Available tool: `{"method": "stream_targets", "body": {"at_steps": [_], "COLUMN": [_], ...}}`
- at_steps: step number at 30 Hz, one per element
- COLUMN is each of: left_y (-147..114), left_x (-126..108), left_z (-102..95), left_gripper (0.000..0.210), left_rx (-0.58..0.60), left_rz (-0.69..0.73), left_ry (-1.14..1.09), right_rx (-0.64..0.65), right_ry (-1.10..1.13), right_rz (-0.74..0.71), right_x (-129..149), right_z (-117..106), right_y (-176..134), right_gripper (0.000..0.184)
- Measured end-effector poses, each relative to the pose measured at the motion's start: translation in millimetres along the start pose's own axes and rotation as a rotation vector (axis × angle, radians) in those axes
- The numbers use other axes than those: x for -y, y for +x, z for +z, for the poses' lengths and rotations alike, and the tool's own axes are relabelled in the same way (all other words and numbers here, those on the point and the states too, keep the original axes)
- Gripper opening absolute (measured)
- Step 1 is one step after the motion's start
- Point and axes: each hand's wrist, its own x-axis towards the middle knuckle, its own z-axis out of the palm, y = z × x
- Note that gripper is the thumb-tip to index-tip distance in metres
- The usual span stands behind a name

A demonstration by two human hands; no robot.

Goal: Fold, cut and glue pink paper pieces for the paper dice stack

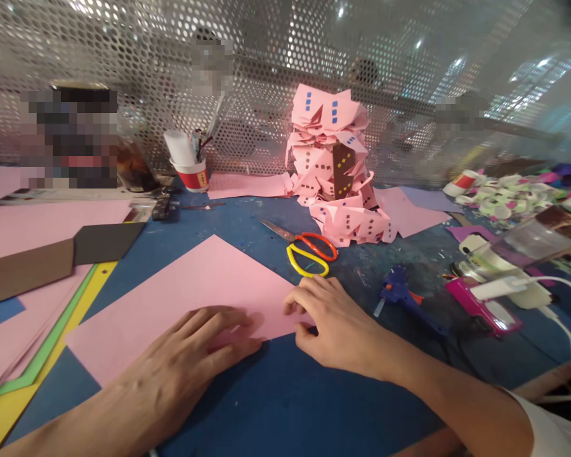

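A large pink paper sheet (190, 282) lies at an angle on the blue tabletop in front of me. My left hand (185, 355) rests on its lower part, fingers loosely bent and the thumb along the near edge. At the sheet's right corner is my right hand (330, 320), with curled fingers touching the paper and the thumb apart from them; the corner itself is hidden under this hand. Scissors (309, 251) with one red and one yellow handle lie just beyond my right hand, blades partly apart. A blue glue gun (400, 292) lies to its right.
A tower of folded pink paper (333, 165) stands at the back. Stacked coloured sheets (52, 355) lie at left. A red-and-white cup (193, 174) holds tools. On the right are a magenta device (485, 308) with a white cable, a clear container (528, 244) and piled paper pieces (518, 197).
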Motion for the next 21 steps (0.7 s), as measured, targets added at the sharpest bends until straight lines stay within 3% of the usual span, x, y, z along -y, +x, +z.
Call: {"method": "stream_targets", "body": {"at_steps": [21], "left_y": [0.7], "left_x": [8.1], "left_z": [-2.2], "left_gripper": [0.051], "left_rx": [-0.023], "left_rz": [0.103], "left_ry": [0.071], "right_rx": [0.226], "right_ry": [0.015], "right_rz": [0.064], "right_x": [-19.9], "right_z": [-34.8], "right_y": [-5.2], "right_gripper": [0.038]}}
